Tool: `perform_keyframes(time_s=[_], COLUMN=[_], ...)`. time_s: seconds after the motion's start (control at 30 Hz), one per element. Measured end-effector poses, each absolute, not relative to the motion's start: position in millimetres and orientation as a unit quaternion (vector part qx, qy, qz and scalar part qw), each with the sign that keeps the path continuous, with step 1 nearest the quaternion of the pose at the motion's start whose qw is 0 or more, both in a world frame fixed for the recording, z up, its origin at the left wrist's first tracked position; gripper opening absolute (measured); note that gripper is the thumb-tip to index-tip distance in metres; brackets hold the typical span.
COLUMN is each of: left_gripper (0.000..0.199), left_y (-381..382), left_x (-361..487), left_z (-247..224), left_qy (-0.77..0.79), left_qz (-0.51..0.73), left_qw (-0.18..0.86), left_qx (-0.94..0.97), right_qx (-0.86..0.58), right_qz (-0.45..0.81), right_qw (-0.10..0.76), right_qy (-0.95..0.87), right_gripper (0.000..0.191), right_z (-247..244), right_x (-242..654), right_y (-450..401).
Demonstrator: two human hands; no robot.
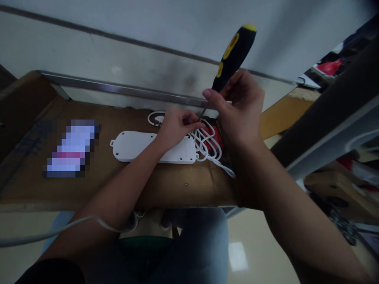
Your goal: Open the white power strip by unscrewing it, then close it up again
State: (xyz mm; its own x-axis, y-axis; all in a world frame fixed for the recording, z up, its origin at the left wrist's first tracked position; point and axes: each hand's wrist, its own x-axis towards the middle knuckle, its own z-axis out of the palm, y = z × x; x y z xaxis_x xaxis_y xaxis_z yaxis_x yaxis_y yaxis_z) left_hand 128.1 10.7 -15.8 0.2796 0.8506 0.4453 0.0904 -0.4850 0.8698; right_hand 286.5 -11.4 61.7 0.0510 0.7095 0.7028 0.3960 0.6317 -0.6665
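Note:
A white power strip (139, 146) lies on the brown ledge with a face up that has several small screw holes. My right hand (241, 104) is closed on a screwdriver (233, 57) with a black and yellow handle, tilted up to the right. Its thin shaft slants down towards the right end of the strip. My left hand (177, 128) rests over the strip, thumb and fingertips pinched around the lower shaft; the tip is largely hidden there. A coiled white cord (207, 142) lies at the strip's right end.
A lit phone (71, 148), blurred out, lies on the ledge (166, 189) at left. A small screw (186, 184) sits near the front edge. Something red and black (217, 136) lies under the cord. A pale wall panel (133, 55) rises behind; a dark post (325, 86) stands right.

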Motion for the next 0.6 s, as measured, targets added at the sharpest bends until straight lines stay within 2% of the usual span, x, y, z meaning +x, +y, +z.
perform_keyframes(time_s=[0.13,0.27,0.47,0.6], left_gripper=[0.026,0.026,0.023,0.028], left_y=[10.0,12.0,12.0,10.1], left_x=[127.3,126.7,125.8,125.7], left_z=[-13.8,-13.9,-14.4,-12.5], left_qy=[0.311,0.308,0.324,0.329], left_qz=[0.494,0.487,0.495,0.501], left_qw=[0.388,0.375,0.358,0.375], left_qx=[0.713,0.726,0.723,0.707], right_qx=[-0.423,-0.421,-0.415,-0.411], right_qz=[0.15,0.167,0.096,0.171], right_qw=[0.583,0.567,0.623,0.588], right_qy=[-0.677,-0.688,-0.656,-0.675], right_gripper=[0.031,0.017,0.037,0.023], right_z=[62.9,62.4,60.5,64.2], right_x=[294.6,297.4,292.3,293.0], right_y=[-9.4,-8.8,-5.6,-9.9])
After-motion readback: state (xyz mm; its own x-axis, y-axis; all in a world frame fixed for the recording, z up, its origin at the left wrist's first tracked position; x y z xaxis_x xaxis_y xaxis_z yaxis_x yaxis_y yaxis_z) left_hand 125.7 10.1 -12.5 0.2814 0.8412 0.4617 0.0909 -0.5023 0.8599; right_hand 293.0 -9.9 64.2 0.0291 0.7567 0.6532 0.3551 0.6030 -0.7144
